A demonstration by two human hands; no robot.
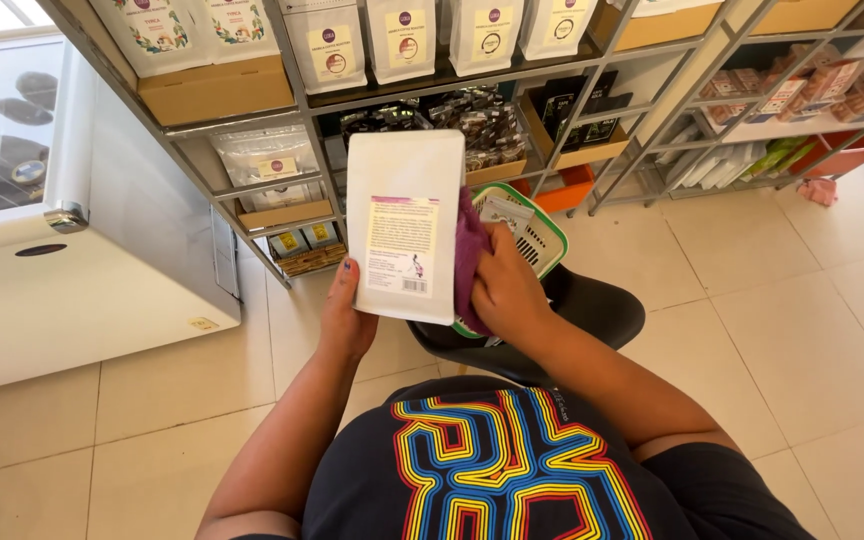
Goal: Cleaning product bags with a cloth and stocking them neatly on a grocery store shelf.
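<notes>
My left hand [345,312] holds a flat white pouch [404,225] upright by its lower left edge; a pale label with a pink band faces me. My right hand [505,283] presses a purple cloth [468,250] against the pouch's right side. Just behind the right hand, a green and white plastic basket [542,228] rests on a black chair [592,310] and holds a white packet.
Metal shelving [302,95] ahead carries white pouches, dark packets and cardboard trays. A white chest freezer [82,260] stands at the left. More shelves with boxes and an orange bin [562,190] run to the right. Beige floor tiles surround me.
</notes>
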